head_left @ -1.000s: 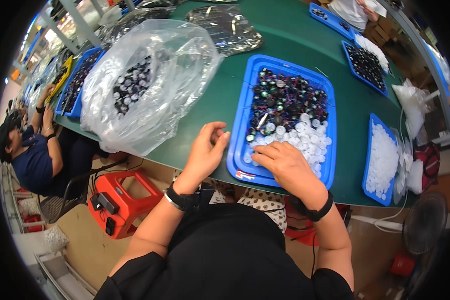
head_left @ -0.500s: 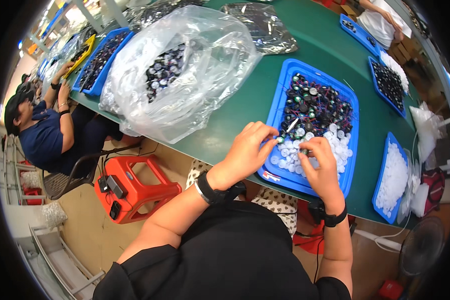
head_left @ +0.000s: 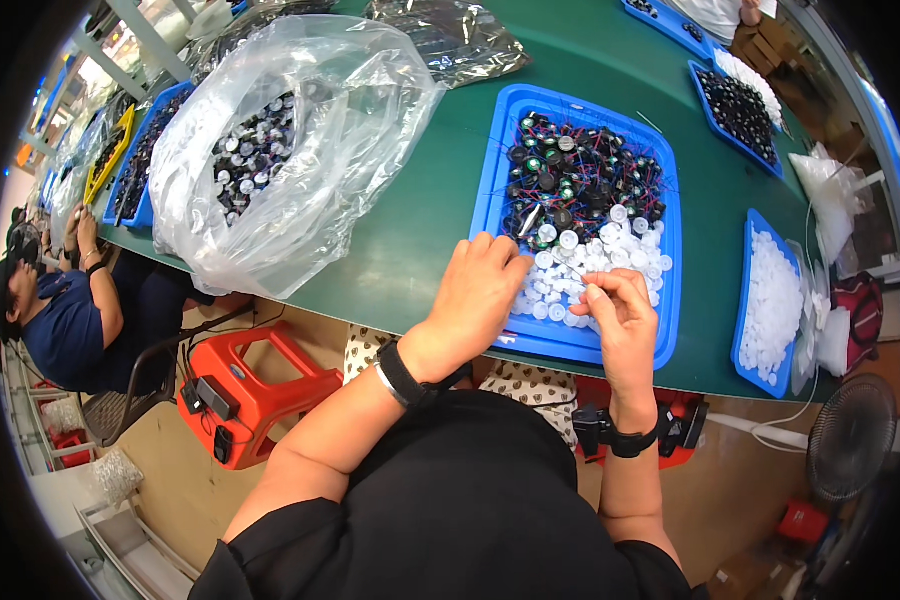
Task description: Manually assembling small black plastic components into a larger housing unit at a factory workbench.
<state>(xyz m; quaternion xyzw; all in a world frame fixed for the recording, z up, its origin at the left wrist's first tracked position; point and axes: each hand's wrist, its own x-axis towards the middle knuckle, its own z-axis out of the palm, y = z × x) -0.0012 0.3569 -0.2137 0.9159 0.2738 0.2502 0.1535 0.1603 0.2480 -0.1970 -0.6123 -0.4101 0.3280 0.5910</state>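
A blue tray [head_left: 667, 335] lies in front of me. Its far part holds a heap of small black round parts [head_left: 580, 165] with red and blue wires, some showing green. Translucent white round caps [head_left: 625, 245] fill the near part. Over the tray's near left corner is my left hand [head_left: 480, 285], back upward, fingers curled together; whatever is between their tips is hidden. My right hand [head_left: 622, 310] is above the white caps, thumb and forefinger pinched. Something small and pale shows at those tips, too small to name. A slim silvery piece [head_left: 531, 218] lies on the black parts.
A large clear plastic bag [head_left: 370, 150] of similar parts stands left on the green table [head_left: 410, 265]. At right are a blue tray of white pieces [head_left: 770, 300] and a tray of black parts [head_left: 735, 115]. A person [head_left: 60, 315] sits at left near a red stool [head_left: 255, 385].
The view has shifted, so the table's things appear further left and higher. The dark and green round part in my right fingertips no longer shows there. My left fingers have curled further over.
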